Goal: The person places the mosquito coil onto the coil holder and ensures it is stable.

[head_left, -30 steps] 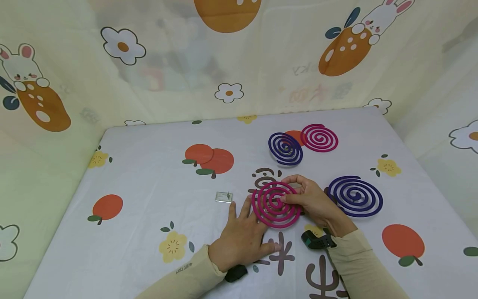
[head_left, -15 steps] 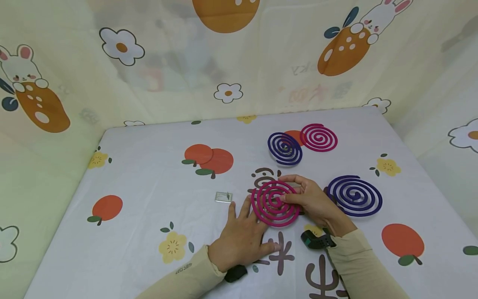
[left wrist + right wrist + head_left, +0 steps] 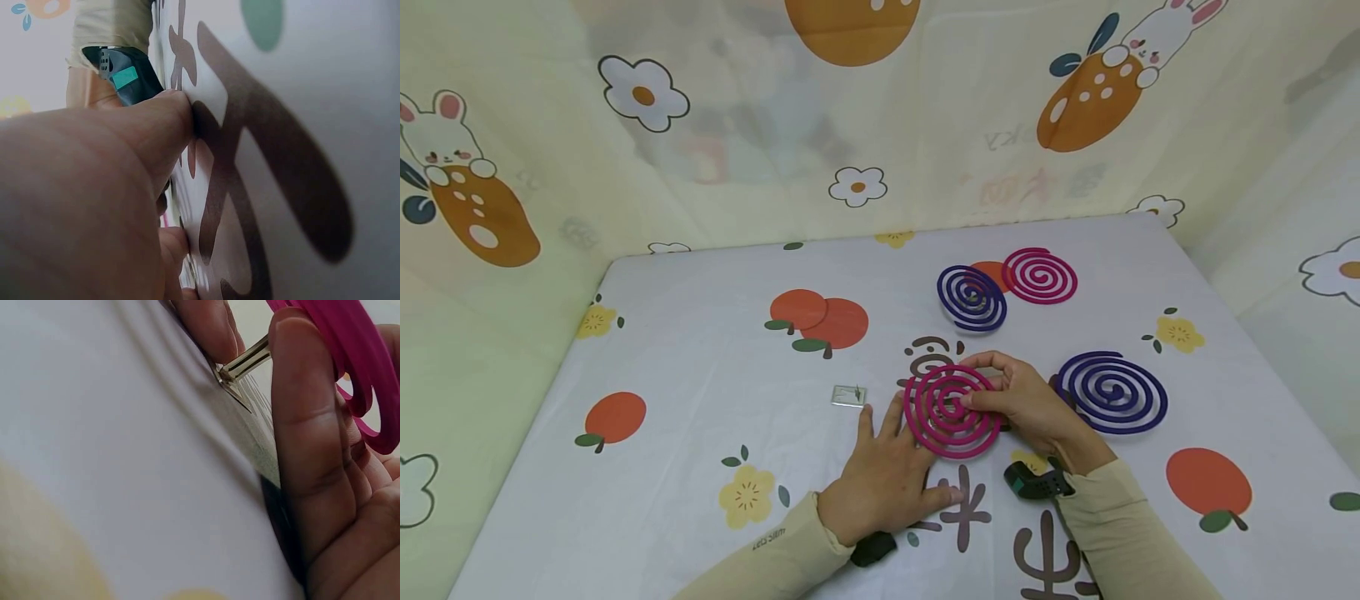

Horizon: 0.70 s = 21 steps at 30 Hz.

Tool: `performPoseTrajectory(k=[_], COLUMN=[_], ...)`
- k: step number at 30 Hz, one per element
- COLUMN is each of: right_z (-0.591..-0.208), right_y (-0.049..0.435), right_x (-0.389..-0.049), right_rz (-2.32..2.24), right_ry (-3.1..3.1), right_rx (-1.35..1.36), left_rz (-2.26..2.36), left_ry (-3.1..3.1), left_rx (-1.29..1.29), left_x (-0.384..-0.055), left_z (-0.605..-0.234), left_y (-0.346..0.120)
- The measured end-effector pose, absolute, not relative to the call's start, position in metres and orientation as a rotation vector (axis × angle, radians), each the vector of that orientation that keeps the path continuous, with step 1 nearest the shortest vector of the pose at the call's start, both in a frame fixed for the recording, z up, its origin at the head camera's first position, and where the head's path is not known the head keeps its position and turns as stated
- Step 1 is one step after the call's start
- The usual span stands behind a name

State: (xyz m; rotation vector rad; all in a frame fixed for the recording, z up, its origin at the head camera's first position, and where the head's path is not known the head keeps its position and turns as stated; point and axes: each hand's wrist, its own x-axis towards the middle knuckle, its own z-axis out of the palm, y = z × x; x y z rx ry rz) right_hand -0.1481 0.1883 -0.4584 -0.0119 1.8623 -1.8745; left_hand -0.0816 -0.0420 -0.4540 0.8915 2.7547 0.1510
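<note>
Pink spiral coil [image 3: 952, 410], purple coils [image 3: 1112, 392], white cloth [image 3: 700, 367] with orange fruit print; stand [image 3: 849, 395] probably silver.

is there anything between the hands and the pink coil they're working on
Nothing visible. The right hand already grips the pink coil by its edge and centre, and the left hand's fingers lie right against its near-left rim. The other coils lie apart.

Two purple coils [image 3: 972, 297] [image 3: 1112, 392], pink coil [image 3: 1039, 276] (far side), small metal stand [image 3: 849, 395]
</note>
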Motion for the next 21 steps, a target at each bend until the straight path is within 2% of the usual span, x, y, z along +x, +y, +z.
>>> performPoseTrajectory(k=[21], right_z=[-0.4588], right_y=[0.1876], right_x=[-0.1478], right_rz=[-1.903], right_ry=[1.842], right_rx=[-0.015], left_rz=[0.153], left_ry=[2.759], left_rx=[0.898], left_x=[-0.081], left_z=[-0.4527], left_y=[-0.0425])
